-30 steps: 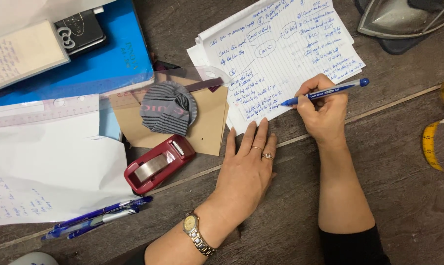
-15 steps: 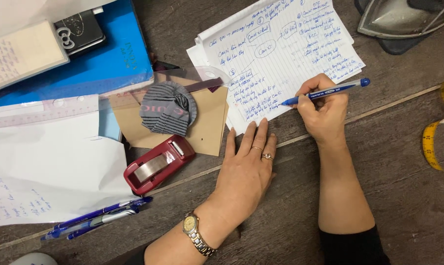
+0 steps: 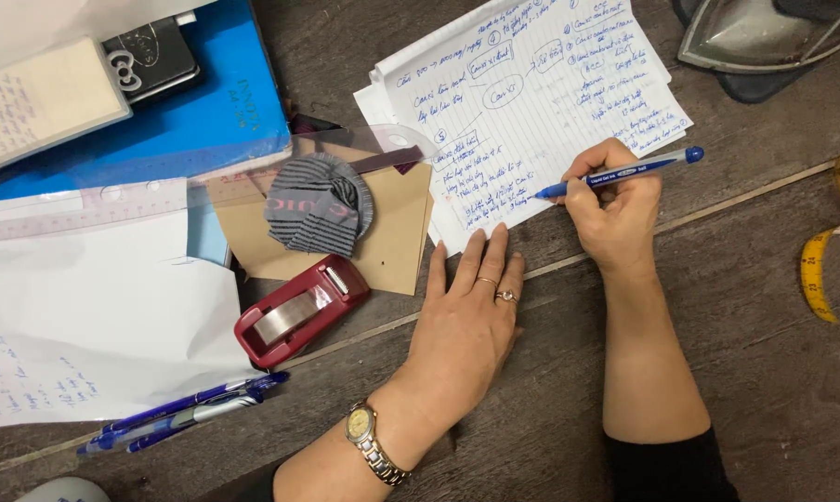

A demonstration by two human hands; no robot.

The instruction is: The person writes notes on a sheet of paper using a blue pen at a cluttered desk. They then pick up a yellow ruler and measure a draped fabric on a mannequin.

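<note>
My right hand (image 3: pixel 613 206) grips a blue pen (image 3: pixel 624 172), its tip resting on the lower right part of a lined sheet of handwritten notes (image 3: pixel 531 102). My left hand (image 3: pixel 466 321) lies flat on the dark wooden table (image 3: pixel 764 372), fingers together, with the fingertips pressing the sheet's bottom edge. It wears rings and a wristwatch (image 3: pixel 369 442).
Left of the sheet lie a brown paper piece (image 3: pixel 401 237) with a striped fabric scrap (image 3: pixel 318 206), a clear ruler (image 3: pixel 113 204), a red tape dispenser (image 3: pixel 295 311), white papers (image 3: pixel 85 325), blue pens (image 3: pixel 183 414) and a blue folder (image 3: pixel 197 121). An iron (image 3: pixel 764 37) and a yellow measuring tape (image 3: pixel 824 251) sit right.
</note>
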